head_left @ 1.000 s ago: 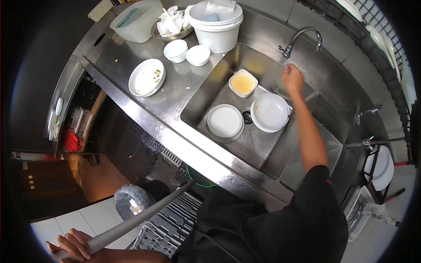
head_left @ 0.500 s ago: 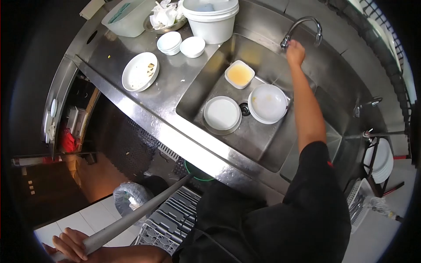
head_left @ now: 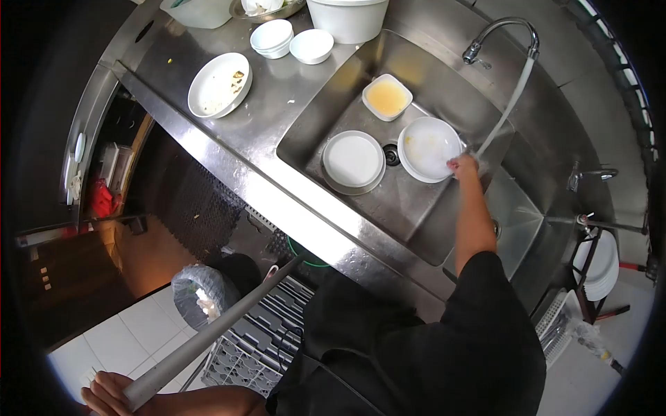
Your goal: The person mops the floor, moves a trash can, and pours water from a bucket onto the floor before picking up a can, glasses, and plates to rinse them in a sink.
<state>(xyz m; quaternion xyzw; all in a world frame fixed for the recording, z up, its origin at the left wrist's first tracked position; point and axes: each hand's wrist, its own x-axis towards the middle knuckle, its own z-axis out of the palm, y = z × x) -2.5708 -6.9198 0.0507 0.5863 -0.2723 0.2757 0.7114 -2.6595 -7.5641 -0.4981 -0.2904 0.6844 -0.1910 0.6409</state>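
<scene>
Since 0.5 s ago your right hand (head_left: pixel 463 166) has dropped from the tap (head_left: pixel 503 31) into the sink (head_left: pixel 416 222), and a water stream (head_left: pixel 505 107) now runs. Fingers are bunched at the near rim of the round plate (head_left: pixel 429 145), touching it; can't tell if they've actually pinched it. It lies flat beside the drain (head_left: pixel 392 154), water landing just by your knuckles. Prob. ceramic: stiff, breakable, slick when wet, so grip thumb-over-rim. Meanwhile your left hand (head_left: pixel 109 395) is wrapped tight round a grey pole (head_left: pixel 208 333).
</scene>
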